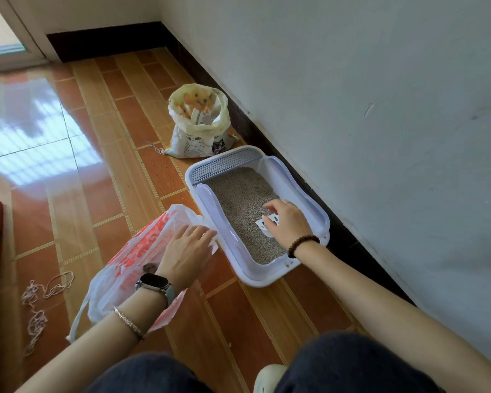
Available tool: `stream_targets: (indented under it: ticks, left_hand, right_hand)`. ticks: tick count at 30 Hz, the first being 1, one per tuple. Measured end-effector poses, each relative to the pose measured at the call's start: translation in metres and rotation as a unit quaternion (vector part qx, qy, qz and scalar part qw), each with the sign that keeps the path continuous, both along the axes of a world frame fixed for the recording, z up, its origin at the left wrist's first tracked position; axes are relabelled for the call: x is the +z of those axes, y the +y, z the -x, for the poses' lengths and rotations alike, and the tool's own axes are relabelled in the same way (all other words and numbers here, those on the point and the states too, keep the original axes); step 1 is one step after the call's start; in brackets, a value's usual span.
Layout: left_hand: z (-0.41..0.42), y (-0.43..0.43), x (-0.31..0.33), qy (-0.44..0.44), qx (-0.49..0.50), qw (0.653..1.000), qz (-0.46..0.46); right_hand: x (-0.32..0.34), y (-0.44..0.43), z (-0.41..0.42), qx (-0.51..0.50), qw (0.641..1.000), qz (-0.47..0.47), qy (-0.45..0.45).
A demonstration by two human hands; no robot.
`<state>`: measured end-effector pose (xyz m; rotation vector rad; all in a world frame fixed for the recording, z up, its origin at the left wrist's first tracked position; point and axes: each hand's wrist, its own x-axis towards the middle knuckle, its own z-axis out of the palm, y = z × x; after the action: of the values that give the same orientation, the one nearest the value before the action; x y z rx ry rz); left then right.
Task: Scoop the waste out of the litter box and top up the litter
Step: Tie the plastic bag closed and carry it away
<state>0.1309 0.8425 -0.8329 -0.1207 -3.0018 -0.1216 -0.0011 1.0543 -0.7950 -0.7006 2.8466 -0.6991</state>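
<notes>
A white litter box [240, 260] with a pale lilac rim sits on the floor by the wall, filled with grey-beige litter [240, 194]. My right hand [285, 222] is over the litter near the box's right side and holds a small white scoop [265, 224], mostly hidden by my fingers. My left hand [187, 251] grips the edge of a white plastic bag [133, 259] with red print, beside the box's left rim. A dark lump [149, 268] shows inside that bag. An open bag of litter [200, 123] stands beyond the box.
White wall [380, 95] with a dark baseboard runs along the right. A tangle of pale string [40, 304] lies on the brown tiled floor at the left. My knees [338, 364] are at the bottom edge. A glass door is at the far left corner.
</notes>
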Motion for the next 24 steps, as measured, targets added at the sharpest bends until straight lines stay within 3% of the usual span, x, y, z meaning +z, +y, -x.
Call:
stream_targets:
  ticks: [5,15,24]
  left_hand:
    - [-0.029,-0.027,0.016,-0.005,0.093,0.995,-0.021]
    - [-0.105,-0.081,0.026,-0.013,0.184,0.983,-0.015]
    - [-0.149,-0.093,0.006,-0.037,0.261,0.964,-0.041]
  right_hand:
    - [0.003,-0.035,-0.015,0.058,0.998,-0.008,0.039]
    - [-0.004,-0.113,-0.056,0.177,0.98,-0.014,0.087]
    - [-0.036,-0.143,-0.076,0.218,0.973,-0.052,0.046]
